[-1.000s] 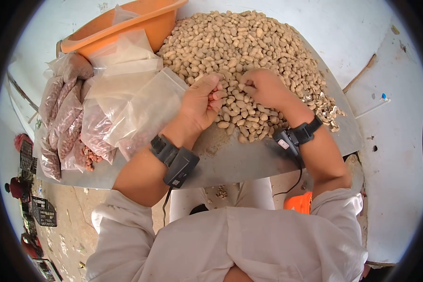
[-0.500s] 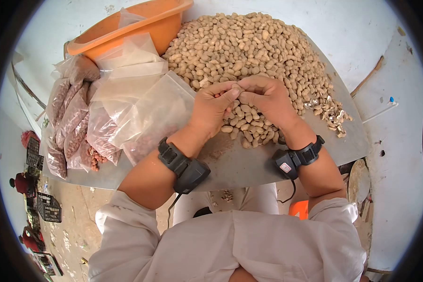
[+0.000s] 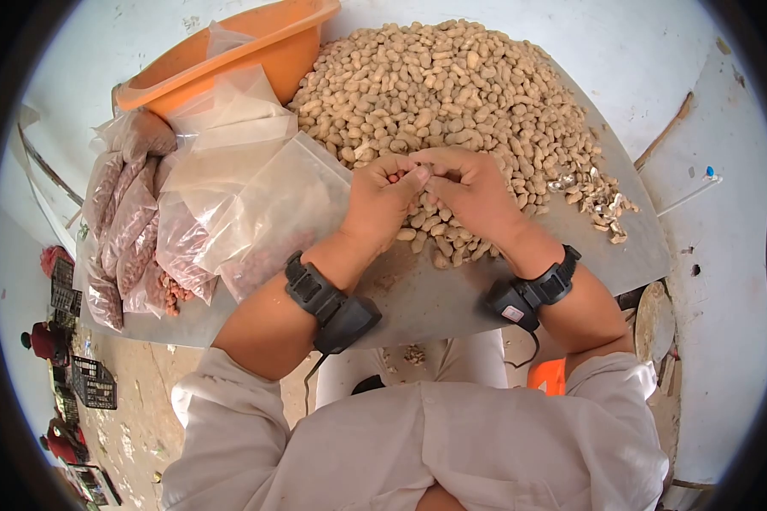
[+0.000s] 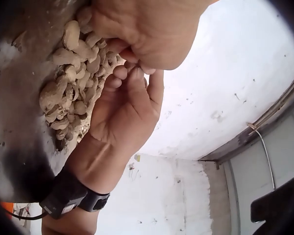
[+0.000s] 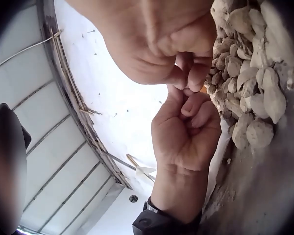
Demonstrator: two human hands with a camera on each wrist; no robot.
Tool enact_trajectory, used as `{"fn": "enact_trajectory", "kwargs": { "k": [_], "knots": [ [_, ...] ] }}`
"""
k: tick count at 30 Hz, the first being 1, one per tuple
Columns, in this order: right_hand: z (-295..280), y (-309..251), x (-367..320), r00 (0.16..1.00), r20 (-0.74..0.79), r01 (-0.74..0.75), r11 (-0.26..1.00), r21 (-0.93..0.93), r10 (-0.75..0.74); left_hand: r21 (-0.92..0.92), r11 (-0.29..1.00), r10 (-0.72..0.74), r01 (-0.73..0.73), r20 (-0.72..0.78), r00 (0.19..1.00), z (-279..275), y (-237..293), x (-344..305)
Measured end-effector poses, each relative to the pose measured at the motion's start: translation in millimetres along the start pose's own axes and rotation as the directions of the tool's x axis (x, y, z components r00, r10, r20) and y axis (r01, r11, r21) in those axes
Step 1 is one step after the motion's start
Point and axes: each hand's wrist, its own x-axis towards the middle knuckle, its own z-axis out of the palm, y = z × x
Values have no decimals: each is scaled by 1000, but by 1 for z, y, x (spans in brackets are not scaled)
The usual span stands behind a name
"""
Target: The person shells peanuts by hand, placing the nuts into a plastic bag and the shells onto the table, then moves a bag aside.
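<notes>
Before the near side of a large heap of unshelled peanuts [image 3: 435, 85], the two hands meet fingertip to fingertip. The left hand [image 3: 379, 200] has its fingers curled round reddish peanut kernels [image 3: 393, 178], its thumb against the right fingertips. Thumb and forefinger of the right hand [image 3: 479, 194] pinch a small peanut, mostly hidden between the fingertips. In the left wrist view the right hand [image 4: 125, 110] shows curled fingers beside peanuts [image 4: 66, 93]. The right wrist view shows the left hand [image 5: 186, 132] below, its fingers folded inward.
Clear bags of kernels [image 3: 136, 217] and flat plastic bags [image 3: 273, 204] lie left on the grey table [image 3: 409, 298], with an orange basin [image 3: 230, 55] behind. Broken shells [image 3: 608, 204] lie at the right. Crates [image 3: 92, 383] stand on the floor at far left.
The right hand has come left from the heap to meet the left hand, which has turned so its palm faces less upward. Since half a second ago, both have stayed together.
</notes>
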Motion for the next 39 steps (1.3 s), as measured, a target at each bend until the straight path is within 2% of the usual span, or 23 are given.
{"fn": "enact_trajectory", "kwargs": {
  "k": [1, 4, 7, 10, 13, 16, 19, 20, 22, 25, 28, 31, 37, 39],
  "knots": [
    [1, 0, 0, 1000, -6, 0, 1000, -10, 0, 5, 1000, 6, -6, 5, 1000, 0, -1, 0],
    [-1, -1, 0, 993, 12, -115, 973, 201, 115, -115, 993, -8, 9, 9, 1000, 2, -1, 0],
    [0, 13, 3, 988, -54, -106, 882, 459, 146, -218, 976, -16, 5, -49, 999, 2, 0, 1],
    [2, 14, 5, 986, -60, -93, 815, 572, 154, -295, 955, -30, 21, -27, 999, 0, 2, 0],
    [4, 15, 6, 993, -69, -33, 782, 623, 96, -407, 909, -124, 89, -60, 990, 4, 5, -1],
    [4, 9, 6, 987, -156, 95, 906, 413, -32, -571, 795, -212, 205, 55, 976, -1, 4, 0],
    [0, 2, 1, 979, -154, 132, 991, -23, -134, -676, 665, -289, 318, 159, 944, -6, 1, 3],
    [0, 3, 4, 939, -152, 278, 939, -202, -310, -696, 634, -311, 338, 170, 935, -7, 0, 3],
    [0, 6, 10, 784, -50, 507, 686, -522, -619, -734, 567, -353, 375, 195, 915, -7, 0, 3],
    [-3, -8, 7, 750, 92, 594, 606, -529, -655, -761, 487, -337, 428, 289, 896, -13, -9, 6],
    [-2, -9, 8, 723, 142, 619, 542, -568, -677, -793, 399, -268, 461, 380, 886, -17, -14, 7],
    [-1, -7, 8, 744, 114, 590, 568, -574, -658, -758, 469, -300, 453, 346, 889, -13, -10, 6],
    [0, -1, 8, 885, -76, 399, 833, -383, -459, -744, 489, -344, 456, 315, 884, -10, -5, 5],
    [2, -4, 6, 919, -131, 322, 899, -297, -372, -759, 455, -336, 465, 337, 879, -13, -8, 6]
  ]
}}
